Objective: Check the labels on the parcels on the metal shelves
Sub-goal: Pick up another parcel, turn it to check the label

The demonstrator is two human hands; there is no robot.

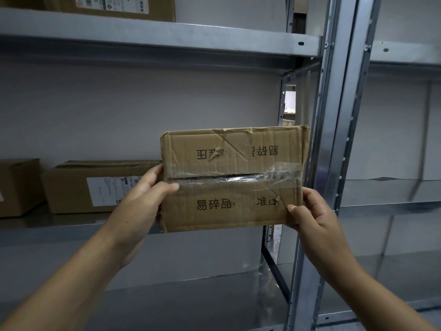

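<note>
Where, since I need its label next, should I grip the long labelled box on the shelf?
Probably from the front, one hand at each short end of the labelled box: it lies lengthwise along the metal shelf, long face outward, nothing stacked on it.

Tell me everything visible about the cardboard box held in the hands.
The cardboard box is brown, creased and torn in spots, held up in front of the shelves with its flap side facing the camera. Crumpled clear tape crosses the middle seam, which gapes. Black Chinese print marks both flaps, upside down on the upper one. The left hand grips its left edge, the right hand its lower right corner. No shipping label shows.
</note>
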